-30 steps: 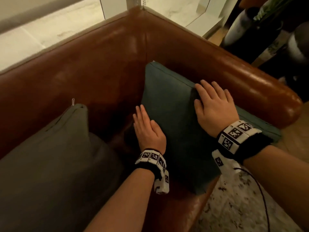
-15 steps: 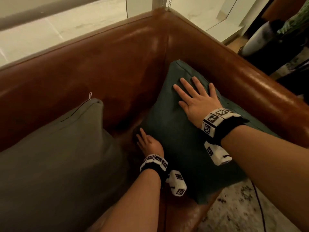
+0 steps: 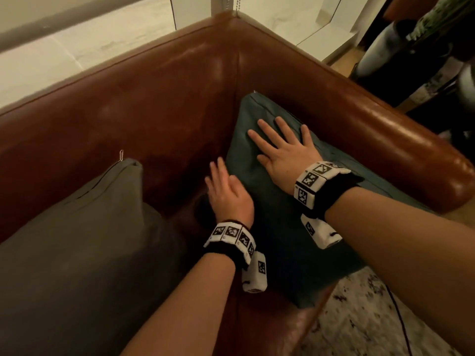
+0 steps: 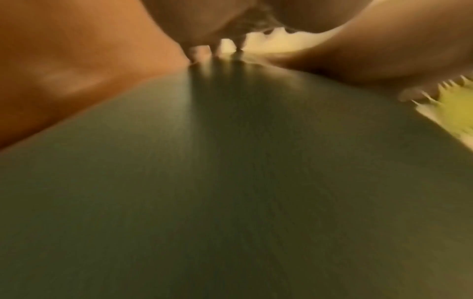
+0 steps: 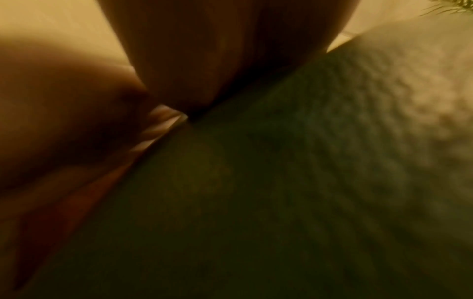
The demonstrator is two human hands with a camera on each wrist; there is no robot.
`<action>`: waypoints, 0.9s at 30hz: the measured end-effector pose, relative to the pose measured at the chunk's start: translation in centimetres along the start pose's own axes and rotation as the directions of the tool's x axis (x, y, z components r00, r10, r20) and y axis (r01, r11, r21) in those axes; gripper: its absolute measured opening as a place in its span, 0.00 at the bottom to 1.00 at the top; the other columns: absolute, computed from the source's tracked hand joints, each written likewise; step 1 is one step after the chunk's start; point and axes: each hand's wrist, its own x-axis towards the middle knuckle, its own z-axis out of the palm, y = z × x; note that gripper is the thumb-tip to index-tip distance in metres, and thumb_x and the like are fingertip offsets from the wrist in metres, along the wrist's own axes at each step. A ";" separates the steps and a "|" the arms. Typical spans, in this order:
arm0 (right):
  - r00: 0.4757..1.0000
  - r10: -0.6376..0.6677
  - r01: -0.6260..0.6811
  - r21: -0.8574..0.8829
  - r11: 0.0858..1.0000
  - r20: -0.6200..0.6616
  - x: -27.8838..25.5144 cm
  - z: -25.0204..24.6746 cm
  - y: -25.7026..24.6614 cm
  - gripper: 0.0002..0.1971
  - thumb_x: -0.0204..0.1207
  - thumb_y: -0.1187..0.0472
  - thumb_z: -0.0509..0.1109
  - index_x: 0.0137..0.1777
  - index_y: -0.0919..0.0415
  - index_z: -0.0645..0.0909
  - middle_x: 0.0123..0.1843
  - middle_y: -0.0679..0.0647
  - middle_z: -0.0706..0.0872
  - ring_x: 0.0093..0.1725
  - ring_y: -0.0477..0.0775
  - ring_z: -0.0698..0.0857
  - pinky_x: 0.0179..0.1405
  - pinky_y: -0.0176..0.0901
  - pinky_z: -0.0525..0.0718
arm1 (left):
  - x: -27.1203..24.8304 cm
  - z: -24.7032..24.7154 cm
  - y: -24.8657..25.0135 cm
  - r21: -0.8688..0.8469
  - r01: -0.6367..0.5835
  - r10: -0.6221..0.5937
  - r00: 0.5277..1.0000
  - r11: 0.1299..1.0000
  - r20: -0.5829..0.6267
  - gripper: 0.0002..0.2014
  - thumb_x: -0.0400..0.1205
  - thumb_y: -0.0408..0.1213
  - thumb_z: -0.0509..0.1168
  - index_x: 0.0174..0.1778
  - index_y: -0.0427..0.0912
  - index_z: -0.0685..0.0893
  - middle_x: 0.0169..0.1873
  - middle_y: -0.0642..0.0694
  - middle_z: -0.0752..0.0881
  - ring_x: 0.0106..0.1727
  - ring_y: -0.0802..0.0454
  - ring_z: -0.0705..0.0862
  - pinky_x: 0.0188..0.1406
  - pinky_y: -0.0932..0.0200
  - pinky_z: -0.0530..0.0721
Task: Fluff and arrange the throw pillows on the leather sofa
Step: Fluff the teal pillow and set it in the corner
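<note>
A teal pillow [image 3: 277, 227] leans into the corner of the brown leather sofa [image 3: 159, 98], against the right armrest. My right hand [image 3: 282, 147] lies flat on its upper face with fingers spread. My left hand [image 3: 226, 191], fingers straight and blurred by motion, touches the pillow's left edge low down. A grey pillow [image 3: 77, 240] with a zip pull at its top corner leans on the backrest at the left. Both wrist views are blurred: the left wrist view shows teal fabric [image 4: 230, 182], the right wrist view dark fabric [image 5: 256, 202].
The rounded armrest [image 3: 411, 155] runs along the right. Pale wall and window ledge [image 3: 77, 55] lie behind the backrest. Dark objects and a plant [image 3: 437, 47] stand at the far right. A speckled rug [image 3: 372, 317] lies below the sofa's front edge.
My left hand has risen from the seat gap up to the teal pillow's left edge. My right hand stays flat on the pillow, slid slightly toward its top corner.
</note>
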 end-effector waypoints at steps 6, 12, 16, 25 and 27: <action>0.988 0.135 -0.128 0.095 0.987 -0.070 -4.6 1.5 1.0 0.29 0.87 0.42 0.39 0.84 0.39 0.34 0.87 0.39 0.35 0.86 0.51 0.34 0.83 0.67 0.41 | 2.5 -0.1 2.3 0.313 -0.462 0.383 0.879 0.830 0.282 0.27 0.89 0.48 0.37 0.85 0.61 0.40 0.85 0.63 0.42 0.86 0.58 0.40 0.85 0.38 0.50; 0.782 0.624 -0.598 0.293 0.746 0.009 -14.3 5.1 5.0 0.29 0.84 0.38 0.33 0.85 0.38 0.36 0.88 0.42 0.43 0.87 0.50 0.40 0.84 0.61 0.39 | 2.6 -0.7 3.4 0.449 -0.495 0.378 0.866 0.744 0.327 0.28 0.88 0.49 0.38 0.84 0.62 0.36 0.86 0.57 0.38 0.87 0.49 0.40 0.84 0.35 0.51; 0.650 0.759 -0.706 0.391 0.591 0.025 -17.5 5.2 4.8 0.30 0.85 0.39 0.34 0.86 0.44 0.43 0.88 0.46 0.46 0.87 0.53 0.40 0.84 0.60 0.39 | 1.4 -1.5 6.7 0.552 -0.616 0.510 0.783 0.562 0.355 0.32 0.87 0.49 0.45 0.86 0.56 0.41 0.87 0.45 0.39 0.86 0.38 0.37 0.84 0.35 0.41; 0.730 0.672 -0.584 0.396 0.709 -0.125 -12.3 6.0 2.8 0.28 0.87 0.43 0.40 0.86 0.44 0.50 0.88 0.45 0.53 0.87 0.52 0.45 0.84 0.57 0.37 | 3.1 1.9 10.4 0.398 -0.917 0.525 0.350 0.023 0.776 0.28 0.86 0.52 0.38 0.85 0.58 0.58 0.84 0.54 0.62 0.86 0.47 0.55 0.85 0.42 0.48; 0.650 0.750 -0.643 0.438 0.628 -0.122 -14.9 7.3 4.8 0.28 0.86 0.43 0.39 0.86 0.44 0.50 0.88 0.46 0.53 0.87 0.52 0.46 0.84 0.54 0.38 | 5.5 0.2 10.1 0.520 -0.836 0.530 0.524 0.172 0.667 0.26 0.88 0.50 0.40 0.84 0.58 0.59 0.85 0.54 0.61 0.86 0.46 0.53 0.85 0.39 0.46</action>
